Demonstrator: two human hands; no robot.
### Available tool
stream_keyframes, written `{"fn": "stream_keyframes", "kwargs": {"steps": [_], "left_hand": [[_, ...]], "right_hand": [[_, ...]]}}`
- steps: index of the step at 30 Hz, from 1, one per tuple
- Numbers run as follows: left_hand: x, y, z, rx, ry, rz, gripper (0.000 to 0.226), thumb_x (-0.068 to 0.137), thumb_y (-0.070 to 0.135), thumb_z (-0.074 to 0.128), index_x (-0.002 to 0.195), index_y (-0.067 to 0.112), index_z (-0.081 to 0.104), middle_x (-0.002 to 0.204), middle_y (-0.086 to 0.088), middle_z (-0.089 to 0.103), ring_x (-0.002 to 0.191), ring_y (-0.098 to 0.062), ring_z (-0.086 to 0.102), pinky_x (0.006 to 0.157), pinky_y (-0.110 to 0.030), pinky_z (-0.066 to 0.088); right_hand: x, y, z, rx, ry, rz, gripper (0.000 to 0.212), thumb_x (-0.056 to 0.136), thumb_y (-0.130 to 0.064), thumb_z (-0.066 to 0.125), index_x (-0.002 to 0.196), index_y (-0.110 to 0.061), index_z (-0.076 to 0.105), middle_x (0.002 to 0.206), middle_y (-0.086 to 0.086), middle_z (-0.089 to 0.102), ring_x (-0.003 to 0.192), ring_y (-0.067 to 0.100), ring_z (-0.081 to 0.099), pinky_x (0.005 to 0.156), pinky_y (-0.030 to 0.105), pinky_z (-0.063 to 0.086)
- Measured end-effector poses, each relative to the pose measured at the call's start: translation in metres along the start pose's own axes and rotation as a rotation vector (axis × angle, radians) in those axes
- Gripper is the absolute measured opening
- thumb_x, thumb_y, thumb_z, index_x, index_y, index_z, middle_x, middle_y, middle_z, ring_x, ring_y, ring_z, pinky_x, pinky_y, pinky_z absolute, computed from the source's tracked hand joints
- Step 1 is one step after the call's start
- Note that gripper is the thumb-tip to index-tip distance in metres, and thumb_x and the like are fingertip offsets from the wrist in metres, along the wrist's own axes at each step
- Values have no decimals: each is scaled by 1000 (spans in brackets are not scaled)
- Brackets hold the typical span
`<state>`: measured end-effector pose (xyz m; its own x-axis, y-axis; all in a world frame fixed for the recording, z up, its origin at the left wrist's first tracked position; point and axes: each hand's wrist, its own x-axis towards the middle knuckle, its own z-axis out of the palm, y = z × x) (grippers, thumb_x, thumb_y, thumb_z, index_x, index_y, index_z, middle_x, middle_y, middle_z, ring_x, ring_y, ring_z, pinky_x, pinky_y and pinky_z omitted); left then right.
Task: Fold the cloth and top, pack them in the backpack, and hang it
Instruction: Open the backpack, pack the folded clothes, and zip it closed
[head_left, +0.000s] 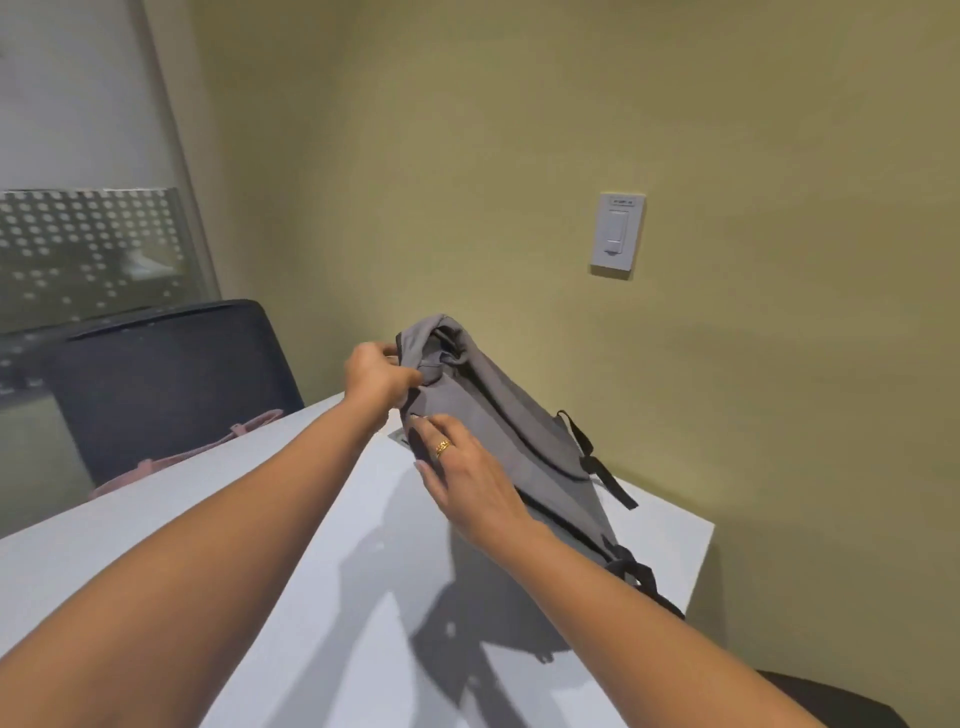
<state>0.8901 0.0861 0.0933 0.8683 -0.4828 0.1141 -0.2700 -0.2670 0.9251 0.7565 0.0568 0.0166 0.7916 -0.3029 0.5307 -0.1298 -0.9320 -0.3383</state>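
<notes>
backpack stands tilted at the table's far corner; my left hand grips its bunched top, right hand lies straight-fingered against its front. i'd lift by the top, steadying the body.

Just 1 grey backpack, 1 left hand, 1 right hand, 1 chair at 9 o'clock, 1 wall switch.

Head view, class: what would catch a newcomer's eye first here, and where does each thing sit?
The grey backpack stands tilted on the white table. The left hand grips its bunched top, while the right hand, wearing a ring, rests on its front. A white wall switch sits up right; a dark chair stands behind the table, left.
</notes>
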Motion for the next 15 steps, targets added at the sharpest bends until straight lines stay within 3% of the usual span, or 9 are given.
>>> {"fn": "stream_keyframes", "kwargs": {"steps": [4, 7, 11, 15], "left_hand": [[2, -26, -83, 122, 111, 14, 45, 72, -2, 72, 116, 1, 62, 93, -9, 61, 89, -23, 56, 87, -39, 51], [7, -40, -143, 228, 168, 42, 41, 71, 3, 75, 111, 4, 65, 104, -14, 67, 101, -28, 61, 88, -40, 50], [17, -49, -214, 381, 248, 110, 34, 74, 3, 71, 108, 6, 67, 109, -15, 68, 104, -28, 62, 90, -40, 50], [24, -41, -267, 494, 315, 240, 34, 75, -1, 68, 108, 7, 68, 108, -13, 69, 103, -24, 63, 91, -33, 50]], "right_hand": [[7, -31, 20, 46, -43, 120, 50, 96, -31, 45, 143, -20, 32, 147, 0, 29, 129, 25, 37, 100, 44, 39], [11, -40, 50, 43, -283, 254, 62, 94, -41, 47, 147, -31, 17, 157, -2, 6, 141, 28, 16, 111, 49, 28], [16, -75, 103, 111, -552, 269, 78, 88, -51, 53, 147, -41, 3, 157, -5, -16, 145, 32, -1, 114, 49, 20], [37, -124, 142, 101, -626, 209, 77, 90, -46, 52, 148, -37, 2, 156, -4, -17, 145, 27, -6, 112, 55, 23]]}}
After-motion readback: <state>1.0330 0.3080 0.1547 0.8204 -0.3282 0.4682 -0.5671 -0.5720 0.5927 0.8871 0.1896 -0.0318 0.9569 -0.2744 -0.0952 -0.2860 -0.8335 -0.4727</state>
